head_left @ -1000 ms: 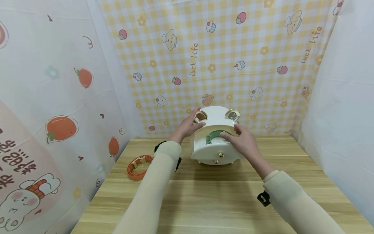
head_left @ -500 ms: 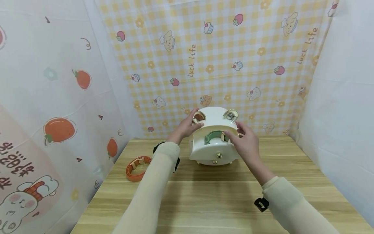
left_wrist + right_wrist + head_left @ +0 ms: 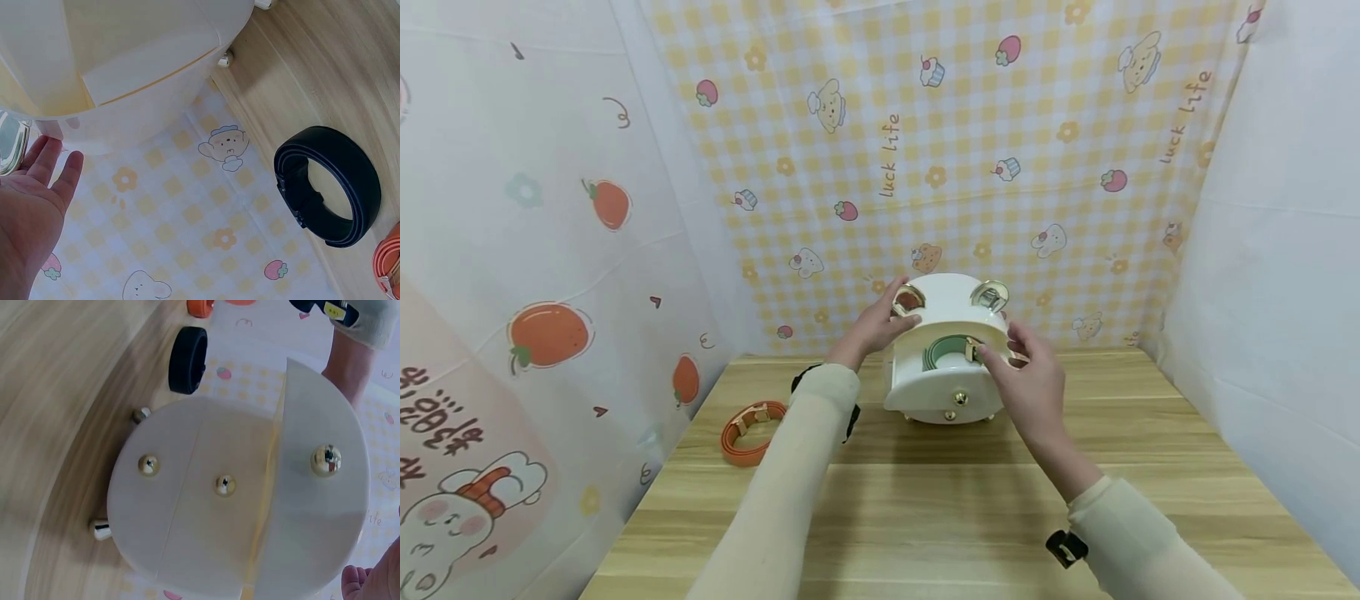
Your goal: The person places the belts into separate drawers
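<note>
A white rounded storage box (image 3: 952,292) with gold rings and knobs stands at the back of the table. Its upper drawer (image 3: 925,392) is pulled out, and a coiled green belt (image 3: 943,346) with a gold buckle lies inside. My left hand (image 3: 876,325) rests on the box's upper left side, thumb towards the front; in the left wrist view, its fairly straight fingers (image 3: 47,159) meet the edge beside a gold ring. My right hand (image 3: 1030,375) is at the drawer's right side, thumb beside the buckle, fingers along the outside. In the right wrist view, the drawer front (image 3: 312,512) juts out.
An orange coiled belt (image 3: 745,446) lies on the wooden table (image 3: 940,517) to the left. Beside it is a black coiled belt (image 3: 369,175), hidden behind my left arm in the head view. A checked cloth (image 3: 940,125) hangs behind the box.
My right thumb has drawn back from over the green belt towards the drawer's right edge, uncovering the gold buckle. My left hand stays on the box.
</note>
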Demonstrator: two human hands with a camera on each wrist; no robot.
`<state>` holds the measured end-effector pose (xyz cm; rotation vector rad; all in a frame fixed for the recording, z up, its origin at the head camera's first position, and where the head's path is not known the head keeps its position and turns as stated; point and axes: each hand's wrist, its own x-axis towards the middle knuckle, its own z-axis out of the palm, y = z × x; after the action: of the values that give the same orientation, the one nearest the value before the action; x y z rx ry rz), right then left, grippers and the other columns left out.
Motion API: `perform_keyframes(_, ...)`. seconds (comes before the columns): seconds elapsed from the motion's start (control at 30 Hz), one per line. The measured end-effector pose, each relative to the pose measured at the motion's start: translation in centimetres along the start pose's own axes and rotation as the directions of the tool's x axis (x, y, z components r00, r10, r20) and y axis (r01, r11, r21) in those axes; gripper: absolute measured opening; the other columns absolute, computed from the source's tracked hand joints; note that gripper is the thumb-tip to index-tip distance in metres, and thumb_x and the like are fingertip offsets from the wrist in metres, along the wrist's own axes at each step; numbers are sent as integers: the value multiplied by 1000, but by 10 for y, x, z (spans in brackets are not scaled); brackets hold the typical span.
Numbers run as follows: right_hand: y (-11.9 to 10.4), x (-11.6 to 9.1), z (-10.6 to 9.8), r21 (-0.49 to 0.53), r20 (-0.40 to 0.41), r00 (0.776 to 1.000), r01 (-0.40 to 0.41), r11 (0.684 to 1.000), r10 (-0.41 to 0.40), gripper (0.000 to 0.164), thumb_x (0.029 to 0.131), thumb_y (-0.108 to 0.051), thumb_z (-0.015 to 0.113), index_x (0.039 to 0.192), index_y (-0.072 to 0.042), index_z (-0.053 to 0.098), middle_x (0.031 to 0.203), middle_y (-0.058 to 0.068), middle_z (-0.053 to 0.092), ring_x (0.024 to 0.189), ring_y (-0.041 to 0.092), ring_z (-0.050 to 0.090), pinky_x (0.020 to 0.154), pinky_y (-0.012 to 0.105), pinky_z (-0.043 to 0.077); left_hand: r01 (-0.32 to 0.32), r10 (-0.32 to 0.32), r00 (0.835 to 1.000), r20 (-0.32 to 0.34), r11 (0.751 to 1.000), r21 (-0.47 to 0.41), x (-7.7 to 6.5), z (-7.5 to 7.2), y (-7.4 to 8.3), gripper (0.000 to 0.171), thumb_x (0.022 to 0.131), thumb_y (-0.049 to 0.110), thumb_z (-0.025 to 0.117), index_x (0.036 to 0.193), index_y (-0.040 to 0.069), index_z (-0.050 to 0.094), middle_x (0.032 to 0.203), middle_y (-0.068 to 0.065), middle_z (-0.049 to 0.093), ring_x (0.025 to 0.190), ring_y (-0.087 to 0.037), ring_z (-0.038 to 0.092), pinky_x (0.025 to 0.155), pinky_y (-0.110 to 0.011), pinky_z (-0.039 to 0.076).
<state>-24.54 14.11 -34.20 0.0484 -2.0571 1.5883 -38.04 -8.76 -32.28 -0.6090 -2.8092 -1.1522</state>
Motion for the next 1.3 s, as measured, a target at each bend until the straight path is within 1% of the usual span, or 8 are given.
perform_keyframes(0.23, 2, -14, 3, 24, -27, 1000, 10, 1000, -9, 62, 86, -26, 79, 137, 0, 56, 125, 18, 58, 113, 34, 56, 95, 43, 48, -2, 2, 1000, 6, 1000, 7, -2, -1, 1, 79, 99, 43, 60, 159, 37, 10, 154, -17, 37, 127, -38, 50, 105, -56, 39)
perform_keyframes(0.4, 2, -26, 5, 3, -90, 991, 99, 995, -98, 58, 84, -21, 81, 134, 0, 59, 122, 19, 58, 110, 34, 55, 94, 43, 46, -1, 1, 1000, 9, 1000, 5, -2, -1, 1, 77, 99, 43, 59, 159, 37, 11, 155, -17, 36, 128, -40, 48, 106, -56, 38)
perform_keyframes(0.47, 3, -31, 7, 15, -93, 989, 116, 993, -114, 58, 83, -18, 82, 133, 1, 59, 121, 19, 58, 110, 32, 56, 94, 43, 47, 0, 0, 1000, 7, 1000, 4, -1, -1, 1, 77, 99, 43, 59, 159, 37, 11, 155, -17, 36, 128, -40, 49, 106, -56, 38)
perform_keyframes(0.67, 13, -48, 17, 23, -87, 993, 80, 997, -77, 57, 83, -17, 82, 132, 2, 59, 117, 16, 59, 106, 25, 57, 89, 36, 49, -6, 6, 1000, 11, 1000, 7, 0, -1, 0, 78, 99, 42, 59, 159, 37, 10, 157, -17, 33, 130, -41, 47, 107, -57, 36)
perform_keyframes(0.77, 19, -57, 23, 14, -101, 991, 90, 996, -88, 55, 83, -17, 82, 130, 2, 60, 116, 14, 60, 104, 26, 57, 86, 32, 49, -7, 7, 1000, 14, 1000, 7, 0, -1, 0, 78, 99, 42, 59, 159, 36, 10, 156, -16, 35, 128, -40, 48, 106, -56, 38)
perform_keyframes(0.9, 26, -66, 31, 10, -120, 987, 110, 994, -108, 52, 82, -15, 83, 126, 1, 62, 115, 13, 61, 104, 23, 57, 86, 33, 50, -3, 3, 1000, 17, 1000, 8, -1, -2, 1, 78, 99, 42, 59, 159, 36, 10, 154, -17, 37, 126, -38, 50, 104, -55, 40)
perform_keyframes(1.17, 39, -76, 50, 33, -200, 975, 110, 993, -102, 46, 80, -9, 84, 121, 1, 65, 109, 12, 61, 101, 18, 56, 81, 27, 51, -4, 4, 1000, 9, 1000, 0, 0, -2, -1, 79, 98, 43, 61, 159, 36, 10, 154, -17, 38, 126, -38, 50, 104, -56, 40)
perform_keyframes(1.3, 45, -79, 57, 34, -218, 971, 105, 994, -95, 45, 79, -7, 83, 119, 2, 65, 108, 11, 60, 99, 16, 55, 81, 25, 50, -5, 5, 1000, 11, 1000, 1, 0, -1, 0, 80, 98, 43, 61, 159, 36, 10, 154, -17, 37, 126, -39, 50, 105, -56, 39)
